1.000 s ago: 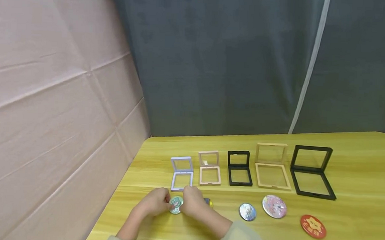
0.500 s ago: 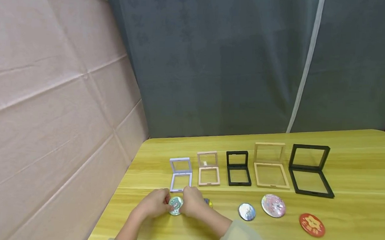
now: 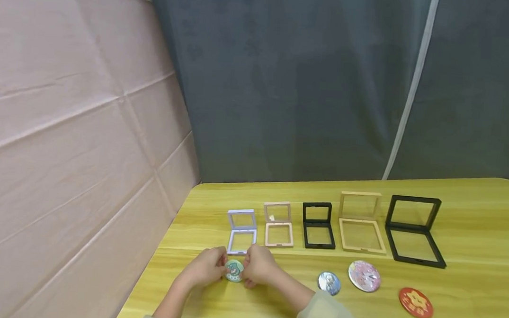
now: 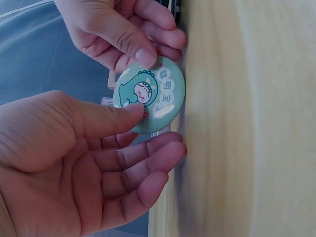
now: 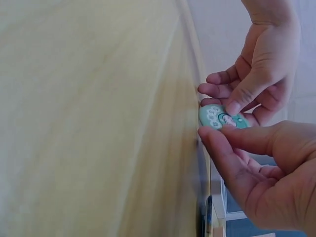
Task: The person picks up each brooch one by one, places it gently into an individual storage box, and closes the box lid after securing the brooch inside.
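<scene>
A round green button badge (image 3: 234, 270) with a cartoon figure and white lettering is held between both hands. My left hand (image 3: 208, 267) pinches its left edge; in the left wrist view the thumb (image 4: 126, 114) lies on the badge's face and the other fingers reach behind. My right hand (image 3: 260, 266) pinches the opposite edge, its thumb (image 4: 144, 55) on the rim. In the right wrist view the badge (image 5: 217, 116) is tilted between the two hands. Just beyond them stands a small lilac hinged frame (image 3: 243, 232), lid raised.
Further right stand a pink frame (image 3: 279, 224), a small black frame (image 3: 319, 226), a beige frame (image 3: 361, 221) and a large black frame (image 3: 416, 230), all with lids raised. Nearer lie a silvery-blue badge (image 3: 328, 282), a pink badge (image 3: 364, 276) and a red badge (image 3: 416, 302).
The right hand has shifted a little, its fingers now more plainly at the badge's right edge. A blue-and-yellow badge seen beside that hand earlier is now hidden in the head view.
</scene>
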Tool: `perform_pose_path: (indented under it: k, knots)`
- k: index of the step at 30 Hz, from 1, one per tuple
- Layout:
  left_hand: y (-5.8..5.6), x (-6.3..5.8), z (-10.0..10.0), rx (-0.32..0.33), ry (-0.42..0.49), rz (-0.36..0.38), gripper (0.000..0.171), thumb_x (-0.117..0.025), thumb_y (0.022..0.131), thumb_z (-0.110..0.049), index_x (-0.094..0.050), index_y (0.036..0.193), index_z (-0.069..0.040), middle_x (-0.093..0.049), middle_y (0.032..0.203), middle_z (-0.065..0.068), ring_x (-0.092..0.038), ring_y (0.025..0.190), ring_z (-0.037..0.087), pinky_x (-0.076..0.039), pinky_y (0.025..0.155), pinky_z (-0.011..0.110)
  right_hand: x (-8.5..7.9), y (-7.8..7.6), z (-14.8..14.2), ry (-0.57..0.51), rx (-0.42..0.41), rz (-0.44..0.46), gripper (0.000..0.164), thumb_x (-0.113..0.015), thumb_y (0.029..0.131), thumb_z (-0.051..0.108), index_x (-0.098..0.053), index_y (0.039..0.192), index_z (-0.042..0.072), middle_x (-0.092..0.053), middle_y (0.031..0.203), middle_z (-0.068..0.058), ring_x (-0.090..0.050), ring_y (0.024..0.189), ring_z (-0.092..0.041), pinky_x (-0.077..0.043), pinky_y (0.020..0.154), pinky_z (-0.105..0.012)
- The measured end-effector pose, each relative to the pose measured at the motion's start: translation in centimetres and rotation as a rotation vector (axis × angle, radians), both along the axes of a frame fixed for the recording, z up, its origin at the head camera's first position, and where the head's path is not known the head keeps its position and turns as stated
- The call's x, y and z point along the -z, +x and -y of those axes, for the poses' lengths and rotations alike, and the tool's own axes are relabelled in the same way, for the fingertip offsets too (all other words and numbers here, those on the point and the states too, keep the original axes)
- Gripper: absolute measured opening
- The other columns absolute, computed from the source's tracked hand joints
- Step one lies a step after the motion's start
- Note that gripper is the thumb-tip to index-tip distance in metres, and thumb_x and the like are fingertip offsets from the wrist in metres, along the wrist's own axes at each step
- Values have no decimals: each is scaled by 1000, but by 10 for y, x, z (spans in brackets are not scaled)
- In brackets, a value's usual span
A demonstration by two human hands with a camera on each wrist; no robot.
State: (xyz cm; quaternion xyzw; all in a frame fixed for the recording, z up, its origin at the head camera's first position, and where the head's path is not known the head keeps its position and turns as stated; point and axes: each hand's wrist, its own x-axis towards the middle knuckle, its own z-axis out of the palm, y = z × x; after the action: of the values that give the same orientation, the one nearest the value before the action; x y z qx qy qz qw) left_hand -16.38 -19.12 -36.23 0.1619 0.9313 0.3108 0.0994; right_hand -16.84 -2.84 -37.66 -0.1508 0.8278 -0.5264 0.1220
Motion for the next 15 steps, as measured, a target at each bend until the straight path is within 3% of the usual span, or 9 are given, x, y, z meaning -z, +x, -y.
perform_pose_path:
  k: [3,9,15]
  knots:
    - [0,-2,0,-1,74,40,13,-60,80,1,-48,76,-4,-52,60,6,-49,51,12,-37,44,20,1,-1,-2,-50,-5,32,23,-66,63,-18,-48,62,-4,-51,59,-12,-59,45,-23,-49,44,-26]
    - [0,-5,0,-30,224,99,10,-56,82,3,-46,81,1,-58,64,10,-58,56,19,-44,49,26,1,-5,-4,-77,3,49,21,-66,65,-17,-50,64,-4,-53,59,-13,-59,45,-21,-50,44,-26]
    - [0,-6,1,-91,249,93,10,-57,83,-1,-47,86,2,-60,65,10,-59,57,21,-36,45,22,-2,-8,-5,-112,14,55,19,-66,67,-15,-50,66,-5,-55,56,-13,-59,45,-20,-50,45,-27]
